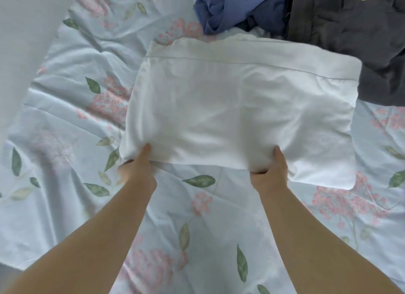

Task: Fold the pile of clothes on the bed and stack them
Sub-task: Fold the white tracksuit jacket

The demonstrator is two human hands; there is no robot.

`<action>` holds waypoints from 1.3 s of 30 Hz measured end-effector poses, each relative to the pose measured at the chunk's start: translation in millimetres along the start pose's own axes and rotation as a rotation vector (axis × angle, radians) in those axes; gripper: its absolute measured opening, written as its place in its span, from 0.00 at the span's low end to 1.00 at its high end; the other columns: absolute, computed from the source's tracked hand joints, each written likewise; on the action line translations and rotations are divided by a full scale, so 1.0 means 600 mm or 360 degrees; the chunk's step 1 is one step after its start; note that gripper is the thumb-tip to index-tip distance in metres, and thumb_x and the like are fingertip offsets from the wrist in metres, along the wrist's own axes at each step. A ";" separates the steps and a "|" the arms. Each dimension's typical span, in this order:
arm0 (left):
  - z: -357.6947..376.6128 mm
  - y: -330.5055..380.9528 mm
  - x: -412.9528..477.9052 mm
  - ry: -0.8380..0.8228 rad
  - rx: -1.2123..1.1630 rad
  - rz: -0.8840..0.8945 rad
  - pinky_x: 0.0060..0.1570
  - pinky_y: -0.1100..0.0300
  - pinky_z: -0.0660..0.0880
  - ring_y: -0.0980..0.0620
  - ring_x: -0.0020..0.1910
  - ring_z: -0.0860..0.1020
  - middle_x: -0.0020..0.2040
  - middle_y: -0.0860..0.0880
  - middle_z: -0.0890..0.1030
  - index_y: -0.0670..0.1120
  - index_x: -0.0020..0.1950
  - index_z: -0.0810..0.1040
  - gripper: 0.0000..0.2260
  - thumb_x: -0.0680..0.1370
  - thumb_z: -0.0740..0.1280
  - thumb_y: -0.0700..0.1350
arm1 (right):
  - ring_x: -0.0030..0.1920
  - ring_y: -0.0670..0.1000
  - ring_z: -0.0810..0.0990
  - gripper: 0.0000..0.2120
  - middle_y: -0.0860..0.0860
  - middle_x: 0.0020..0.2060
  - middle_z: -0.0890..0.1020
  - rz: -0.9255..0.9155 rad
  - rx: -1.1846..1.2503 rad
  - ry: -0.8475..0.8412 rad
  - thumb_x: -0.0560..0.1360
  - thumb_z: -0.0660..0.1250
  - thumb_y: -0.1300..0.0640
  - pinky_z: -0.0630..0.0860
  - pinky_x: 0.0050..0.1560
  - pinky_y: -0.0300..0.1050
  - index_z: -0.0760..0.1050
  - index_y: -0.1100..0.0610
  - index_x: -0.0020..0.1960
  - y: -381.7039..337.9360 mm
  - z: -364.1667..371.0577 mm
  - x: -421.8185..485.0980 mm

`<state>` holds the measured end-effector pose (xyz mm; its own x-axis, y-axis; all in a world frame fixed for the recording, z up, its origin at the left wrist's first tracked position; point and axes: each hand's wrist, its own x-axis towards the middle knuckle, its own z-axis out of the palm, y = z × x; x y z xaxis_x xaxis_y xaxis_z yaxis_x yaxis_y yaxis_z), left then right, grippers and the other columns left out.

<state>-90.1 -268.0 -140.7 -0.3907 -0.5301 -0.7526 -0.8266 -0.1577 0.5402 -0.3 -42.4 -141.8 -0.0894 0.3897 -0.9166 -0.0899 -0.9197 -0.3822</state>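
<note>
A white garment (236,109) lies folded into a broad rectangle in the middle of the bed, its hemmed edge at the far side. My left hand (138,164) pinches its near edge at the left, thumb on top and fingers tucked under the cloth. My right hand (271,169) pinches the same near edge further right in the same way. The near edge is lifted slightly off the sheet. A crumpled blue garment (236,6) and a dark grey garment (350,35) lie beyond it at the far right.
The bed is covered by a pale blue sheet (197,217) printed with pink flowers and green leaves. A white wall or floor area (26,26) borders the bed on the left.
</note>
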 end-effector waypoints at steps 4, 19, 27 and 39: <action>0.015 0.006 -0.009 -0.0448 -0.0390 -0.0275 0.50 0.58 0.78 0.51 0.46 0.79 0.47 0.49 0.79 0.45 0.49 0.75 0.08 0.73 0.72 0.42 | 0.51 0.48 0.81 0.19 0.48 0.53 0.82 0.0039 -0.0024 0.0000 0.72 0.73 0.54 0.79 0.54 0.44 0.75 0.53 0.61 -0.002 -0.019 0.003; -0.166 -0.099 -0.066 -0.0559 -0.0113 -0.0180 0.46 0.54 0.76 0.49 0.45 0.78 0.54 0.43 0.76 0.40 0.58 0.70 0.08 0.79 0.62 0.38 | 0.52 0.52 0.81 0.21 0.54 0.57 0.80 -0.0084 -0.0319 0.0173 0.75 0.68 0.64 0.81 0.34 0.43 0.70 0.57 0.67 0.022 -0.212 -0.077; -0.216 -0.152 -0.084 -0.0529 0.0921 -0.0267 0.27 0.56 0.80 0.45 0.31 0.81 0.37 0.39 0.80 0.35 0.47 0.75 0.18 0.79 0.63 0.52 | 0.50 0.52 0.80 0.21 0.54 0.59 0.79 -0.0029 -0.0337 0.0232 0.74 0.70 0.60 0.81 0.41 0.45 0.71 0.55 0.66 0.060 -0.284 -0.110; 0.026 -0.029 -0.163 -0.1045 0.2161 0.1641 0.51 0.55 0.74 0.49 0.54 0.76 0.54 0.52 0.78 0.49 0.55 0.75 0.09 0.78 0.62 0.50 | 0.54 0.51 0.80 0.25 0.49 0.55 0.82 0.0199 -0.0329 0.0084 0.69 0.75 0.58 0.79 0.50 0.50 0.73 0.49 0.64 0.127 -0.224 -0.117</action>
<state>-43.9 -200.3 -82.6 -0.6998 0.4616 -0.5452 0.2313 0.8685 0.4385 132.7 -146.1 -122.5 -0.0347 0.2740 -0.9611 0.1240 -0.9531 -0.2762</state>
